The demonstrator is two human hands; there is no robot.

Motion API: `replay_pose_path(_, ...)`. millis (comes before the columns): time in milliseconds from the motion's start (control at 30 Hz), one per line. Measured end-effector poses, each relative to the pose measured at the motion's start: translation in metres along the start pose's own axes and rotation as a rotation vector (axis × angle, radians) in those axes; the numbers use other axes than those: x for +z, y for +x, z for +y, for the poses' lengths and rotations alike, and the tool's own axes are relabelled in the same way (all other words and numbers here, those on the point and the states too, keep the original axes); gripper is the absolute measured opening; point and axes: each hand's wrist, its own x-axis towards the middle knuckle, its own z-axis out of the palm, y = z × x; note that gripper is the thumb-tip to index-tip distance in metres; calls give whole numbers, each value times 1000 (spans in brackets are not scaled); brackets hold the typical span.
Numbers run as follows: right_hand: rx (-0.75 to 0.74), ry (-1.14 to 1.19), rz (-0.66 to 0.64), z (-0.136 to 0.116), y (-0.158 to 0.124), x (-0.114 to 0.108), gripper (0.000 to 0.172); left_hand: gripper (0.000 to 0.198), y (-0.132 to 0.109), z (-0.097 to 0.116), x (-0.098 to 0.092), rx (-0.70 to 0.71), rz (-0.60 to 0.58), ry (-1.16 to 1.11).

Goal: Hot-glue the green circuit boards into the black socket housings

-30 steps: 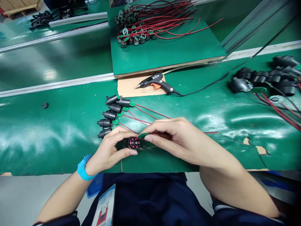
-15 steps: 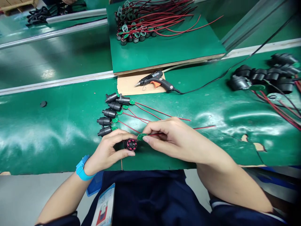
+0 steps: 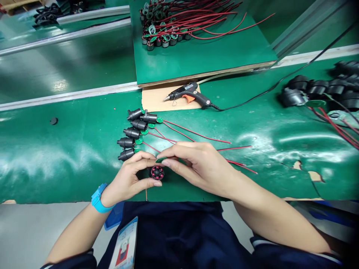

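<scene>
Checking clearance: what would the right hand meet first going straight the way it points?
Probably the left hand, just past the green disc the right hand pinches; depth is unclear.

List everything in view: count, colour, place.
Cylinder: one, black and pink, in left hand
Disc: one, green, in right hand
Table: one, green, across picture
Nozzled housings: six, black, beyond left hand
Raised board: one, green, table's back
Wired motors: many, black, red-wired, on raised board
Cardboard: one, tan, at raised board's edge
Glue gun: one, black and orange, on cardboard
Wide housings: several, black, table's right
Cap: one, black, table's left
Cables: several, black, top left
Clothing: one, dark blue, bottom
Badge: one, multicoloured, over clothing
Wristband: one, blue, by left hand
Left hand, right hand: two, bare, centre
</scene>
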Motion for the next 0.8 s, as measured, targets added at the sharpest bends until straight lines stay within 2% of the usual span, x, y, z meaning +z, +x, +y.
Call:
replay_pose_path(100,-25,2,-8,-1,0,1,19,40,1,0,1,6,-3,-16)
replay_pose_path(300,65,-75,58,-1,-4,1,10,39,-1,-2,-2,-5,27,-9)
replay_pose_path(467,5,-57,-10,3,-3,3,15,42,-2,-3,-1,-14,0,-14)
replay_pose_path(600,-14,-58,61,4,-3,1,16,43,-2,-4,-1,-25,-15,-18)
replay_pose_path(800,53,-53,-83,2,-4,4,18,43,-2,-4,-1,2,15,-11)
